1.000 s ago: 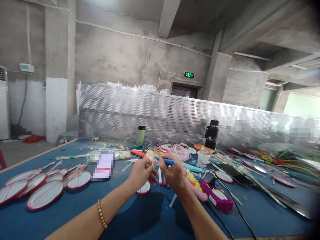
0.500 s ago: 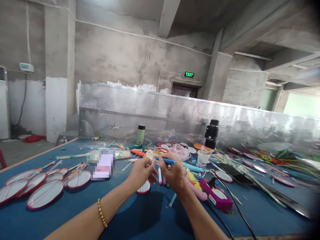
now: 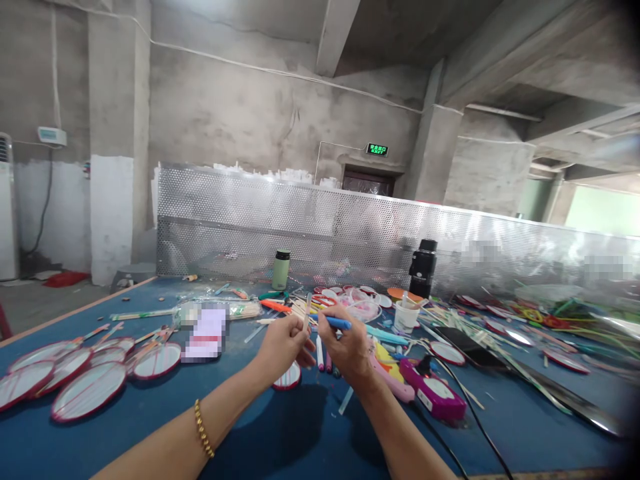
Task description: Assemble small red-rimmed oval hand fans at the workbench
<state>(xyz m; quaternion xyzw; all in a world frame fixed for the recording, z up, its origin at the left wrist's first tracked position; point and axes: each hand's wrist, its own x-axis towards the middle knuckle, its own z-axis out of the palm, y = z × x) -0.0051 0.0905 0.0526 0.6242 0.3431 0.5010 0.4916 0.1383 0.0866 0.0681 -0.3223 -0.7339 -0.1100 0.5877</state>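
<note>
While your left hand pinches one pale strip, near-upright, your right hand firmly grips one blue pen, tip near strip; both above tabletop, one red-rimmed disc below.

Wall: bare grey concrete is facing us, a pale cable is running right across!
Exit sign: it is glowing green above a dark doorway.
Screen: perforated metal is gleaming along the blue counter.
Floor: something red is lying beside the pillar.

Just a faint shift of view
</note>
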